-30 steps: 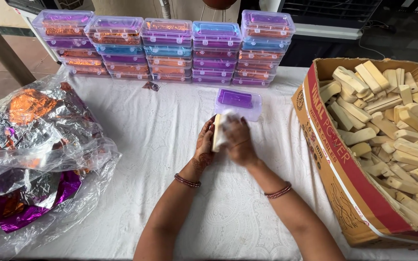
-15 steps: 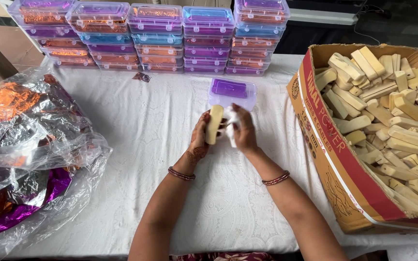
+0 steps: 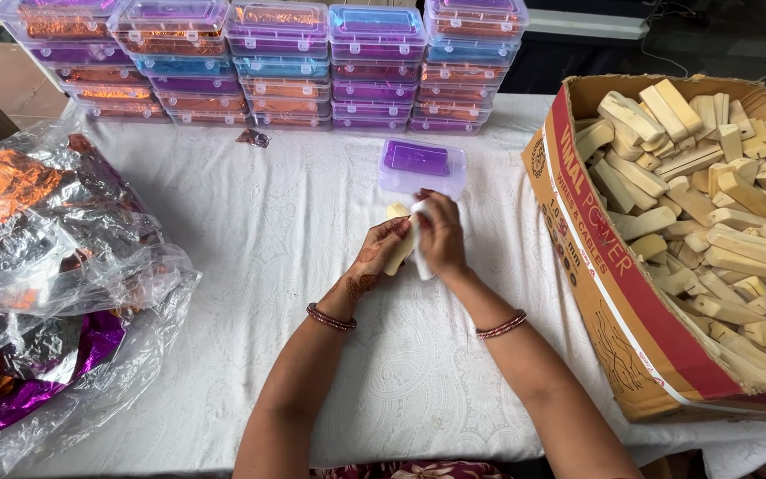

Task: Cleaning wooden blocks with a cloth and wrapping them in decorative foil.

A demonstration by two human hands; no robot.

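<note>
Head view, looking down over the person's forearms: the left hand [image 3: 381,259] is curled around a pale, cream-coloured wooden stick [image 3: 398,251], holding it tilted just above the middle of the surface. The right hand [image 3: 441,235] is closed over the stick's other side, pressing a small white piece of cloth or paper [image 3: 420,257] against it, so both hands grip the same stick between them. Each wrist wears a dark red beaded bangle, and a reddish-brown pattern marks the left hand.

Just beyond the hands, touching nothing else, sits a small clear plastic box with a purple insert [image 3: 422,166], its lid on. The surface [image 3: 250,239] is covered with a white patterned cloth.

At the right edge stands a large open cardboard carton with a red band [image 3: 613,266], heaped with more pale wooden sticks and blocks [image 3: 711,204] lying at all angles. Along the far edge runs a row of stacked clear plastic boxes [image 3: 277,62], several high, with purple, orange and blue contents showing through. A small scrap of orange foil [image 3: 254,137] lies near the foot of those stacks. At the left, a crumpled clear plastic bag [image 3: 55,266] holds shiny orange and purple foil sheets.
</note>
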